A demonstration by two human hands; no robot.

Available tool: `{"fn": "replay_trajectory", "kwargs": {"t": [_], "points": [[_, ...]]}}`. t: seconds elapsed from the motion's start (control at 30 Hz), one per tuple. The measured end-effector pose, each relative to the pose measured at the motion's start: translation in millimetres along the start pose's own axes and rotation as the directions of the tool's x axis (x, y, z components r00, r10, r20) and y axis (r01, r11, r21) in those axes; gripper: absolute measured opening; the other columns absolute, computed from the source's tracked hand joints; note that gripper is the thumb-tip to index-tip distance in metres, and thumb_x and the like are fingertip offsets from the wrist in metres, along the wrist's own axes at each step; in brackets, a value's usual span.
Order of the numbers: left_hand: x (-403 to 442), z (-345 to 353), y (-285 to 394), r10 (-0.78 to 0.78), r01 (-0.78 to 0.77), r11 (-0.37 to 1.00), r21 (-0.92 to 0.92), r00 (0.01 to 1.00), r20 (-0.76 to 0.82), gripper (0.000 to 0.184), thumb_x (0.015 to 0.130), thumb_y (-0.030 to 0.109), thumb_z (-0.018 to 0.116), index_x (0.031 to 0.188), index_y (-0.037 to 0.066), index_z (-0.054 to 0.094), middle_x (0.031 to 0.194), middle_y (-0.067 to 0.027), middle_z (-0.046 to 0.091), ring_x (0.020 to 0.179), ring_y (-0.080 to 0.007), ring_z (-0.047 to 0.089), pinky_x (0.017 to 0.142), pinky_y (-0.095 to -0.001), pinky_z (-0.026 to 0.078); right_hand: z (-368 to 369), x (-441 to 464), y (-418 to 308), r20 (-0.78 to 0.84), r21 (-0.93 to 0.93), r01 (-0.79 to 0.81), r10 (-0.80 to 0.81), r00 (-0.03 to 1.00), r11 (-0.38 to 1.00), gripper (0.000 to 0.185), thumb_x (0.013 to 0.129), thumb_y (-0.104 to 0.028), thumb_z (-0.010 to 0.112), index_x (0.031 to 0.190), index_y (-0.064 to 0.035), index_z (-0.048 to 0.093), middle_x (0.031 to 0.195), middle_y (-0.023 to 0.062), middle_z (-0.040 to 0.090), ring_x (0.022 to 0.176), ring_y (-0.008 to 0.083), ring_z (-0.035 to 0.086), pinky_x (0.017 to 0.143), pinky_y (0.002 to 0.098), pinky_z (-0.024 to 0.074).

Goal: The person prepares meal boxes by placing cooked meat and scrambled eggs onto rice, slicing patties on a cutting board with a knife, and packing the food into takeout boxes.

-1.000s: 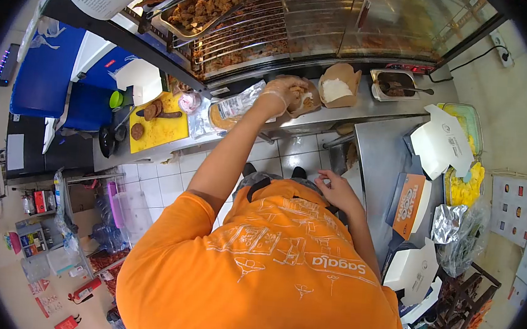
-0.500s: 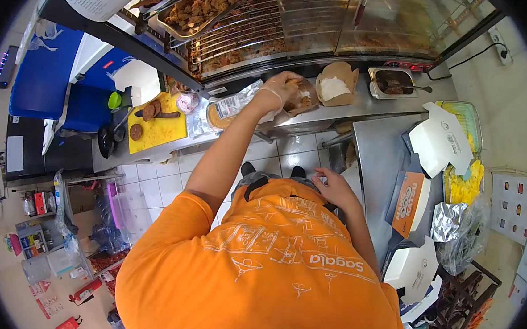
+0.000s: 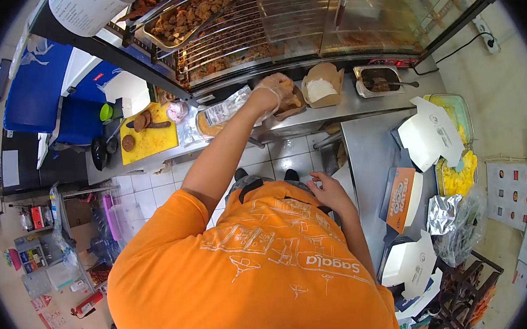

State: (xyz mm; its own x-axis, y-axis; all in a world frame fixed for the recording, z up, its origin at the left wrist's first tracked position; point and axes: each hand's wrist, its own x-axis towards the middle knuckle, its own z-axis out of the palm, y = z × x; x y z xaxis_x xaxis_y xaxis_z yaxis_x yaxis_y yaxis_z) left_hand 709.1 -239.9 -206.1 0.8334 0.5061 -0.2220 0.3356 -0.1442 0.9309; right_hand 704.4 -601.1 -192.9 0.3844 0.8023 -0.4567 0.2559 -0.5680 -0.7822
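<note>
My left hand [image 3: 274,92], in a clear plastic glove, reaches over a small brown cardboard box [image 3: 294,110] on the steel counter. Its fingers are curled round a golden-brown piece of fried chicken [image 3: 287,87] at the box; the fingertips are partly hidden. Beside it stands an open brown box of white rice [image 3: 320,90]. Just left of my wrist lie flat buns in a clear plastic bag [image 3: 208,123]. Bare and holding nothing, my right hand [image 3: 330,191] hovers in front of my waist with its fingers apart.
Behind the counter is a warmer with a tray of fried pieces [image 3: 178,25]. A steel pan of dark sauce [image 3: 378,81] sits at right. Brown patties lie on a yellow cutting board [image 3: 159,139]. Open white boxes [image 3: 430,134] and a foil packet [image 3: 442,215] occupy the right table.
The whole view has shifted slightly, with the counter items now a little further left. My left hand stays at the brown box, and my right hand keeps its place near my waist.
</note>
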Motion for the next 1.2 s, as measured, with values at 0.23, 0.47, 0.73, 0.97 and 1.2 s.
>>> {"fn": "replay_trajectory", "kwargs": {"t": [0.23,0.47,0.73,0.97,1.2], "points": [[-41.2,-8.9,67.8,-0.089,0.095,0.995,0.034,0.985,-0.150,0.022,0.099,0.022,0.065,0.113,0.005,0.065,0.100,-0.0074,0.071,0.086,-0.0164,0.069,0.078,-0.0287,0.056,-3.9,-3.1,-8.1,0.016,0.008,-0.022,0.022,1.000,1.000,0.045,0.096,-0.033,0.065,0.129,-0.0020,0.061,0.119,0.0214,0.069,0.111,0.0366,0.066,0.095,0.0406,0.0524],[4.1,35.9,114.4,0.025,-0.079,0.927,0.366,0.988,0.150,0.057,0.095,0.035,0.066,0.142,0.007,0.053,0.126,-0.0229,0.066,0.115,-0.0314,0.064,0.098,-0.0379,0.050,4.2,-1.7,10.5,0.003,-0.005,-0.015,0.015,1.000,1.000,0.045,0.098,-0.032,0.065,0.133,-0.0034,0.060,0.118,0.0171,0.071,0.090,0.0299,0.072,0.080,0.0375,0.0565],[-93.3,-43.2,160.3,0.589,-0.368,0.725,0.582,0.769,-0.249,0.026,0.096,0.018,0.059,0.119,0.006,0.063,0.112,-0.0207,0.066,0.111,-0.0401,0.062,0.098,-0.0478,0.048,4.5,2.5,18.4,-0.032,-0.038,0.026,-0.027,0.999,0.999,0.046,0.097,-0.033,0.066,0.133,-0.0037,0.060,0.111,0.0162,0.072,0.090,0.0285,0.072,0.080,0.0364,0.0564],[-110.4,-164.0,194.8,0.790,-0.003,0.192,0.981,0.593,-0.153,0.033,0.100,0.024,0.053,0.132,0.017,0.059,0.122,-0.0177,0.067,0.111,-0.0374,0.065,0.102,-0.0491,0.048,13.6,31.9,29.1,0.052,-0.082,0.208,-0.204,0.978,0.975,0.044,0.096,-0.031,0.068,0.130,-0.0036,0.061,0.110,0.0167,0.073,0.086,0.0242,0.072,0.077,0.0359,0.0572],[-32.3,-197.3,221.9,0.202,0.072,0.316,0.946,0.969,-0.142,0.053,0.102,0.026,0.044,0.155,0.022,0.040,0.150,-0.0164,0.050,0.135,-0.0341,0.050,0.114,-0.0457,0.038,13.9,43.9,-3.0,0.125,-0.146,0.174,-0.156,0.980,0.974,0.049,0.094,-0.039,0.067,0.130,-0.0065,0.062,0.117,0.0194,0.070,0.094,0.0350,0.070,0.082,0.0412,0.0558]]}}
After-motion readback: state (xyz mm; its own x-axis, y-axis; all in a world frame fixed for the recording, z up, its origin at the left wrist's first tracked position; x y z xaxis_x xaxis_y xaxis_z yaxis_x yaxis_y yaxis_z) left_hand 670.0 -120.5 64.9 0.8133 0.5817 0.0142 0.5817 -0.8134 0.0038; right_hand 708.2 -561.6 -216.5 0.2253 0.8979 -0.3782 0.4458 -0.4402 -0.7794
